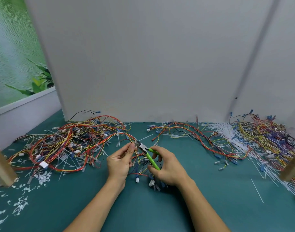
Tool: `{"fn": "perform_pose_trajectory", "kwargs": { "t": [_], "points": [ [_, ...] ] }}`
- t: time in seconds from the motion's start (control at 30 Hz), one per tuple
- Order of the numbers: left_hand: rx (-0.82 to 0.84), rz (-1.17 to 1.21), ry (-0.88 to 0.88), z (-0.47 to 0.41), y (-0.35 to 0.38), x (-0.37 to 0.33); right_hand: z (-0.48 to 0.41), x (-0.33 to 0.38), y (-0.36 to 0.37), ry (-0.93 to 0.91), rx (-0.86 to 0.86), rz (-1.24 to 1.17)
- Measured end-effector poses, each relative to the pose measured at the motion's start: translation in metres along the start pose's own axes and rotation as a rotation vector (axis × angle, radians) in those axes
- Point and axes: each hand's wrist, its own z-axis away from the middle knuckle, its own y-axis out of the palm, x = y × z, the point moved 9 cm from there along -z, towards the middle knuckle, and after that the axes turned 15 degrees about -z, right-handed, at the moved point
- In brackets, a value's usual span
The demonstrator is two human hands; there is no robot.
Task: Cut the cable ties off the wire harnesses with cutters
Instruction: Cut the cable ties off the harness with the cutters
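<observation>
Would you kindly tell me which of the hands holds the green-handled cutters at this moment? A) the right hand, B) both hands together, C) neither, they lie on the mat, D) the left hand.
A: the right hand grips the green handles of the cutters, whose tip points at the wires that the left hand pinches.
</observation>
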Motion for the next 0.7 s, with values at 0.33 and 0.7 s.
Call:
{"fn": "perform_pose_trajectory", "kwargs": {
  "t": [0.33,0.7],
  "points": [
    [-0.01,-0.007,-0.008,-0.0021,-0.0025,0.0011,0.0006,-0.0037,0.0033,0.022,0.031,-0.034],
    [0.023,-0.004,-0.004,-0.0004,0.0017,0.0018,0.0009,-0.0045,0.004,0.04,0.03,-0.074]
  ]
}}
